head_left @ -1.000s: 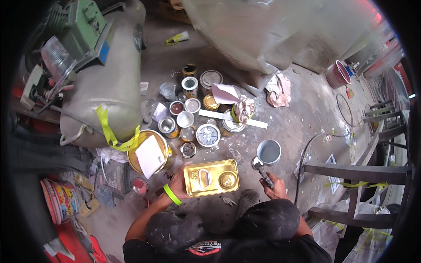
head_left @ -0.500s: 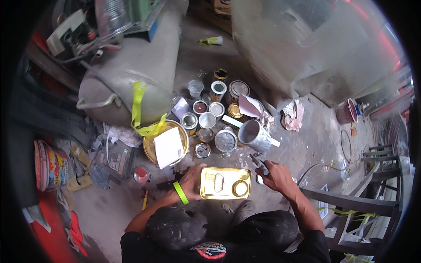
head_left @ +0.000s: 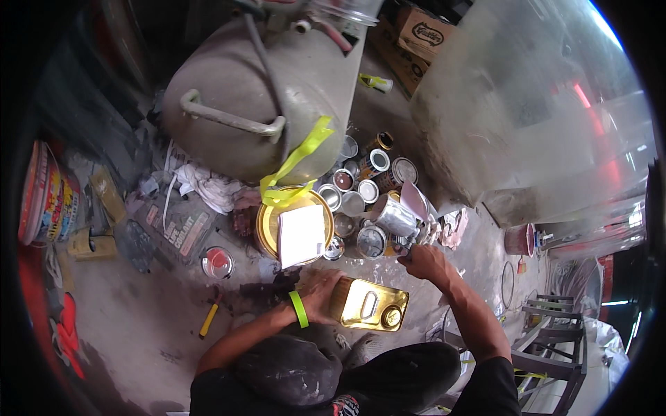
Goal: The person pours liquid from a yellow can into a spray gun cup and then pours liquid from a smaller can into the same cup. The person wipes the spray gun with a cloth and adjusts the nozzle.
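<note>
My left hand, with a bright green wristband, is closed around the left side of a rectangular gold metal can. The can is tilted above my legs; a folded handle and a round cap show on its top. Farther forward, my right hand grips what looks like a spray gun with a silver metal cup. That cup leans over the cluster of small paint cans, and my fingers partly hide the gun's body. Just left of it stands a lidded round can.
A large grey tank with yellow-green tape stands ahead. Beside it, a white paper pad lies on a wide gold-rimmed can. A yellow-handled tool and a small red-topped can are at left. Dark metal frames stand right.
My view has swung leftward. The spray gun has gone forward toward the paint cans and its cup has tipped over more. The gold can in my left hand has tilted.
</note>
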Tool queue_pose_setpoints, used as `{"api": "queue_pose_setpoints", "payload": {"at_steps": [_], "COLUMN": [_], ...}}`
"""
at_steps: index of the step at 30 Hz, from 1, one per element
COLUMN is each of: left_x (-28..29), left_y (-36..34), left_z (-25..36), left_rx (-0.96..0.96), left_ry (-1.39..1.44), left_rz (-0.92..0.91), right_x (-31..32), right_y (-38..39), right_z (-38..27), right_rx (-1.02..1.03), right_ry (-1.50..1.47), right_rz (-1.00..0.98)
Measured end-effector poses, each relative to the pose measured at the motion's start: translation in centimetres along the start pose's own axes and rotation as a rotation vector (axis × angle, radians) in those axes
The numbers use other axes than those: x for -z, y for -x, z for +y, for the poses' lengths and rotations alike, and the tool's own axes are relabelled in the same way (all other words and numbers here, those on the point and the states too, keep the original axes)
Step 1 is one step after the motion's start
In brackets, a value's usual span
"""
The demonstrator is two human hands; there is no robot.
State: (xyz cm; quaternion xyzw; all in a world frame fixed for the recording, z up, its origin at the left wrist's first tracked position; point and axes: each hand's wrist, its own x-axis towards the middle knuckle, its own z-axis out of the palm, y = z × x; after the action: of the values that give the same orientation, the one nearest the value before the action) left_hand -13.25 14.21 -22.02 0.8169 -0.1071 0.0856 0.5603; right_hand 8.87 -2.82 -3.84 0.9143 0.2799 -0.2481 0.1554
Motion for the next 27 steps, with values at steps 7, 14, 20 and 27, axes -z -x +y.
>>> {"api": "queue_pose_setpoints", "payload": {"at_steps": [7, 14, 20, 27], "left_x": [-0.4, -0.2, 0.0, -0.1], "left_y": [0.3, 0.4, 0.3, 0.3], "left_z": [-0.6, -0.5, -0.3, -0.4], "left_rx": [-0.052, -0.093, -0.092, -0.077], "left_ry": [0.029, 0.042, 0.038, 0.063], "left_rz": [0.070, 0.159, 0.173, 0.148], "right_x": [1.2, 3.2, 4.7, 6.6], "right_y": [-2.5, -2.9, -3.0, -3.0], "right_z": [-1.2, -2.6, -2.9, -3.7], "right_rx": [-0.029, -0.037, 0.014, -0.006], "right_ry": [0.178, 0.285, 0.377, 0.377], "right_rz": [-0.020, -0.114, -0.072, -0.087]}}
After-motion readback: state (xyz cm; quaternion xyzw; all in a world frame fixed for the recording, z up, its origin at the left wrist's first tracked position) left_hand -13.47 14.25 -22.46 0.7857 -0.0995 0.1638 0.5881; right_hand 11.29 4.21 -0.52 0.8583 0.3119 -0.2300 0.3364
